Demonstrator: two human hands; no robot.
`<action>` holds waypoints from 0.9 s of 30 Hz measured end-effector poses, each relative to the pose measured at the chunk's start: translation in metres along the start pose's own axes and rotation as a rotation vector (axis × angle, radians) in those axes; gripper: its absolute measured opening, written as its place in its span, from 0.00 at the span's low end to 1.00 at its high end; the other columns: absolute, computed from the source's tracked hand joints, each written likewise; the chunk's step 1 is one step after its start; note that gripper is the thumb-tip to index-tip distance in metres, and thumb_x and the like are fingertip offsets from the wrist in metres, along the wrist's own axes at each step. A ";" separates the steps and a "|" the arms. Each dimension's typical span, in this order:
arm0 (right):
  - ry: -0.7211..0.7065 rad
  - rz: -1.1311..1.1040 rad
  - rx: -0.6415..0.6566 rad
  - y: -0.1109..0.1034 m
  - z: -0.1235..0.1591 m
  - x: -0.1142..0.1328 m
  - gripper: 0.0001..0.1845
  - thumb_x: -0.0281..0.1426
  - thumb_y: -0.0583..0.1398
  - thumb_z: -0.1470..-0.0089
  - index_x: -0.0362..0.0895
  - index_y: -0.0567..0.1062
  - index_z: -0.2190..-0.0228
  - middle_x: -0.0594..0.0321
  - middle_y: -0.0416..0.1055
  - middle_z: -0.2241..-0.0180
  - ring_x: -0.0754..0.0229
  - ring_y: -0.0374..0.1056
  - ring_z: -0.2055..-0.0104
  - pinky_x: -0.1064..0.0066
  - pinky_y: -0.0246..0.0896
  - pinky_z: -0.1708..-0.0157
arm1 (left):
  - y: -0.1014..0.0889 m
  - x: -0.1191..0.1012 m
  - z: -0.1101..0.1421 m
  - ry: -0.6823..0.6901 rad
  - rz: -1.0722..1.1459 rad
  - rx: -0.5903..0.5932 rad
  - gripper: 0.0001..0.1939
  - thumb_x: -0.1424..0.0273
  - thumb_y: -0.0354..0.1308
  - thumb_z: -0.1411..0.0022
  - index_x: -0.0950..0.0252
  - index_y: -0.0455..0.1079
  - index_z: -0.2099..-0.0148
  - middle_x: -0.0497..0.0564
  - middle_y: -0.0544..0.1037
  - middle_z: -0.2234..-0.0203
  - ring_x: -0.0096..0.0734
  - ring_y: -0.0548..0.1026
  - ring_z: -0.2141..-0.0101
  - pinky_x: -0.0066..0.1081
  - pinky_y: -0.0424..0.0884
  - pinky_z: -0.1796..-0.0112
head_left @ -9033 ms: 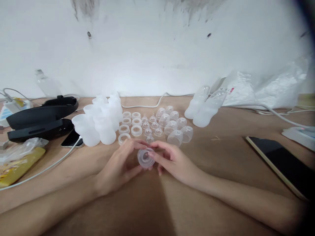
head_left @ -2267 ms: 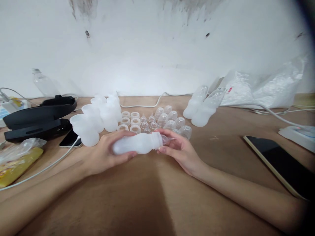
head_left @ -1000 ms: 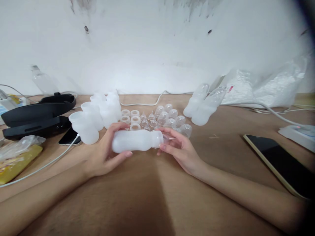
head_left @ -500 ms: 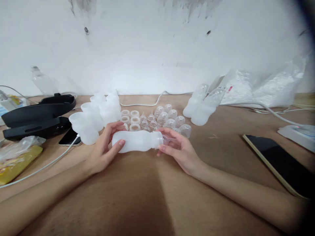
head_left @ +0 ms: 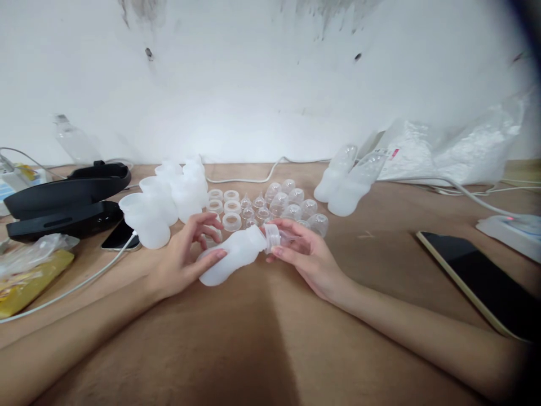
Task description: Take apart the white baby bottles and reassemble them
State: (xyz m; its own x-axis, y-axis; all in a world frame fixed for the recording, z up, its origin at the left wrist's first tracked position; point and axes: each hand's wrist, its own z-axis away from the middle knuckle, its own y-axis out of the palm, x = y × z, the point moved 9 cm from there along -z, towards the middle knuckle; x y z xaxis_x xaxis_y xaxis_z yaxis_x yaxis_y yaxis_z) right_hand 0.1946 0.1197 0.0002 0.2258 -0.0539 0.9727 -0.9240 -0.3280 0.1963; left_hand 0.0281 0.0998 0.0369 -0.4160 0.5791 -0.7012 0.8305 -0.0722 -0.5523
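Observation:
My left hand (head_left: 185, 260) holds a frosted white baby bottle (head_left: 236, 256) by its base end, thumb on the near side and fingers partly lifted behind. The bottle lies tilted, its neck up and to the right. In my right hand (head_left: 315, 256), thumb and fingers grip a translucent collar ring (head_left: 273, 239) with a clear nipple (head_left: 288, 237) pointing right, partly hidden by the fingers. The ring sits at the bottle's mouth, at an angle to it. Behind are loose collar rings (head_left: 231, 207), small clear nipples (head_left: 262, 212) and clear domed caps (head_left: 296, 196).
Several open white bottles (head_left: 155, 225) stand at the left, and capped bottles (head_left: 344, 194) at the back right. A black case (head_left: 63, 194), a yellow packet (head_left: 40, 279) and a phone (head_left: 120, 235) lie left. Another phone (head_left: 477, 282), a power strip (head_left: 513, 228) and plastic bags (head_left: 456, 149) are right.
The bottle was level and in line with the ring; now its base has swung down toward me and its neck is angled to the ring. My left fingers have loosened slightly.

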 end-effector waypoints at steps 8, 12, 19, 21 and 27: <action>-0.024 0.128 0.057 0.003 0.002 0.004 0.20 0.32 0.65 0.60 0.47 0.70 0.61 0.60 0.68 0.59 0.61 0.66 0.61 0.67 0.67 0.64 | 0.010 -0.015 0.000 0.014 -0.236 0.152 0.12 0.65 0.52 0.41 0.63 0.66 0.56 0.51 0.75 0.62 0.32 0.72 0.64 0.31 0.69 0.63; -0.046 0.185 0.119 0.006 0.003 0.008 0.20 0.32 0.63 0.57 0.48 0.68 0.59 0.59 0.67 0.56 0.63 0.66 0.65 0.69 0.66 0.68 | 0.004 -0.018 -0.003 0.084 -0.226 0.098 0.12 0.66 0.56 0.43 0.63 0.68 0.57 0.51 0.76 0.63 0.34 0.73 0.62 0.32 0.69 0.61; 0.007 0.154 0.126 0.011 0.003 0.004 0.19 0.30 0.63 0.57 0.49 0.69 0.60 0.61 0.65 0.56 0.67 0.66 0.71 0.73 0.67 0.76 | -0.002 -0.039 0.001 0.311 -0.340 0.003 0.16 0.70 0.60 0.46 0.63 0.68 0.54 0.53 0.75 0.61 0.36 0.71 0.60 0.36 0.69 0.60; 0.033 0.101 0.136 0.014 0.004 0.002 0.21 0.30 0.63 0.56 0.50 0.68 0.58 0.62 0.66 0.58 0.65 0.69 0.71 0.73 0.68 0.77 | -0.001 -0.047 0.004 0.374 -0.411 -0.022 0.17 0.71 0.60 0.46 0.63 0.67 0.53 0.54 0.74 0.60 0.37 0.70 0.60 0.38 0.68 0.59; 0.085 -0.068 0.207 0.024 0.008 0.000 0.22 0.29 0.62 0.55 0.45 0.66 0.56 0.61 0.72 0.69 0.60 0.72 0.68 0.69 0.71 0.72 | 0.004 -0.057 0.009 0.437 -0.498 -0.003 0.19 0.70 0.60 0.46 0.63 0.64 0.51 0.55 0.73 0.59 0.38 0.69 0.59 0.39 0.67 0.59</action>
State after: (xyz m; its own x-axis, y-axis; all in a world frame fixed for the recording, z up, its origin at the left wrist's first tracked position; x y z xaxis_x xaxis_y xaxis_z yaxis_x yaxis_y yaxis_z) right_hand 0.1748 0.1045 0.0041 0.2507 0.0514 0.9667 -0.8225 -0.5153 0.2407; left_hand 0.0518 0.0595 0.0707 -0.5621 0.8191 -0.1143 0.5790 0.2910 -0.7616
